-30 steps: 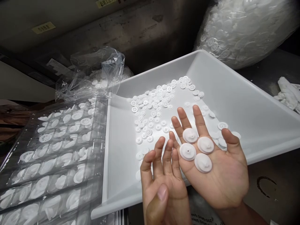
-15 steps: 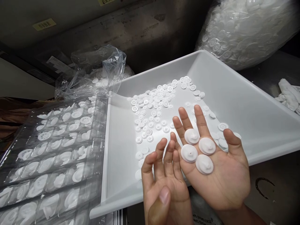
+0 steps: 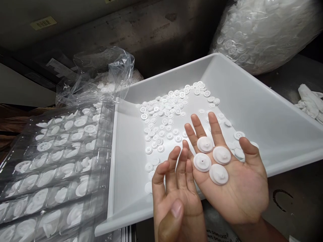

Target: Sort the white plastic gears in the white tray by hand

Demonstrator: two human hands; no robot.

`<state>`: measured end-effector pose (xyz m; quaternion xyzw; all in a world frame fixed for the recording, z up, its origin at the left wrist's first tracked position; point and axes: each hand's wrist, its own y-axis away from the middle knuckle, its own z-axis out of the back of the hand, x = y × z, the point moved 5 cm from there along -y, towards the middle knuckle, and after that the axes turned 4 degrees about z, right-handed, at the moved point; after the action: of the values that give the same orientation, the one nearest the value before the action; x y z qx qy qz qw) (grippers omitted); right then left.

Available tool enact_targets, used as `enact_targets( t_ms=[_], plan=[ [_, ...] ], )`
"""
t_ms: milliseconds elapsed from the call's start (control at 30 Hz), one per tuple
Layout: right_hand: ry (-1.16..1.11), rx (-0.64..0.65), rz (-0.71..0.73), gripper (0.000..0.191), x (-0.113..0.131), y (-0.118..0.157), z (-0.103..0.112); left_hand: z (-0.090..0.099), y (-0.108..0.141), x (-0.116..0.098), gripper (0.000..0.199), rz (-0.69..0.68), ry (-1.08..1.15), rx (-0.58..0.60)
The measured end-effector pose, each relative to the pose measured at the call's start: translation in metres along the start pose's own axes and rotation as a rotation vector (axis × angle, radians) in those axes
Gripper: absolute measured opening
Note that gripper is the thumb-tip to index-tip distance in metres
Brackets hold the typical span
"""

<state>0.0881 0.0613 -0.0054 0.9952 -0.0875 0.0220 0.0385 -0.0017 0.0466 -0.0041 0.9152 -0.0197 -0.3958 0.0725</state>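
My right hand (image 3: 234,181) lies palm up over the white plastic tray (image 3: 254,90), with several white plastic toothed gears (image 3: 218,174) resting loose on its palm. Its fingers are spread. Just left of it, my left hand (image 3: 176,198) is also raised palm up, fingers apart, holding nothing. The left fingertips sit close beside the right palm. Many smaller white gears (image 3: 164,124) are scattered across the tray floor, and the hands hide part of that spread.
A clear blister tray (image 3: 58,158) filled with white gears lies left of the white tray. Behind are a loose clear plastic bag (image 3: 106,77) and a large bag of white gears (image 3: 262,33). A white cloth (image 3: 310,104) lies at the right edge.
Both hands and the view shift only slightly. The gears stay in the same arrangement on the right palm.
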Motion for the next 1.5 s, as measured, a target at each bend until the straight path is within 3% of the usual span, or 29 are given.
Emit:
enact_targets(
  t_ms=[200, 400, 900, 1167, 1500],
  plan=[
    [0.017, -0.017, 0.001, 0.054, -0.0008, -0.0014, 0.0003, 0.0022, 0.0015, -0.0006, 0.031, 0.144, -0.018, -0.132],
    [0.072, -0.05, 0.018, 0.056, -0.0007, -0.0005, 0.0005, 0.0043, 0.0004, 0.0012, 0.03, 0.083, 0.004, -0.097],
    [0.156, -0.057, 0.029, 0.05, 0.0004, -0.0037, 0.0014, 0.0011, 0.0069, -0.0029, 0.031, 0.137, 0.009, -0.13],
    [0.148, -0.061, 0.048, 0.056, 0.0017, 0.0005, 0.0007, 0.0019, 0.0055, -0.0037, 0.031, 0.137, -0.017, -0.168],
    [0.035, 0.019, 0.01, 0.058, -0.0013, -0.0015, -0.0031, 0.001, 0.009, -0.0043, 0.029, 0.113, -0.014, -0.065]
  ],
)
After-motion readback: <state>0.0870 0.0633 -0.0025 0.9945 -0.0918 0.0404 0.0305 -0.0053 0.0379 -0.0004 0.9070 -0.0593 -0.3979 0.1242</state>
